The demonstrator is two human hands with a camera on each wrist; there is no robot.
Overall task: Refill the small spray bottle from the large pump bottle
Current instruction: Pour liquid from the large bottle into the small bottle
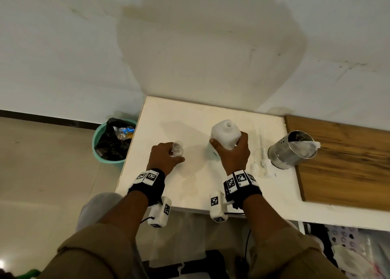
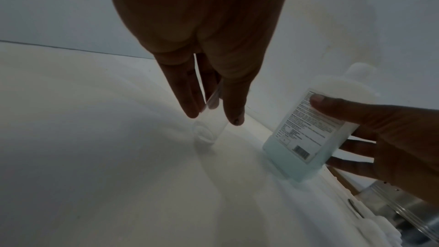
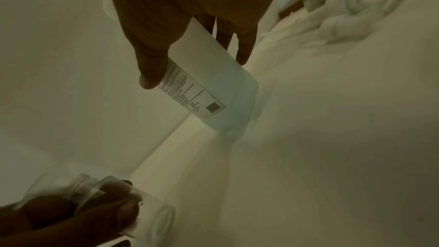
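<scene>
A small clear spray bottle (image 1: 176, 149) stands uncapped on the white table (image 1: 190, 118); my left hand (image 1: 165, 157) grips it between fingers and thumb. The left wrist view shows the same small bottle (image 2: 207, 131) below my fingertips (image 2: 190, 108). My right hand (image 1: 233, 152) holds the large white bottle (image 1: 225, 134), its neck open and pump removed, tilted with its base near the table. Pale blue liquid fills the lower part of the large bottle (image 2: 306, 134). In the right wrist view the large bottle (image 3: 213, 89) sits under my thumb, and the small bottle (image 3: 133, 206) is at lower left.
The removed pump and spray heads (image 1: 261, 162) lie right of my right hand. A perforated steel holder (image 1: 292, 151) with a cloth stands at the edge of a wooden board (image 1: 348, 162). A teal bin (image 1: 111, 143) with a black bag sits left of the table.
</scene>
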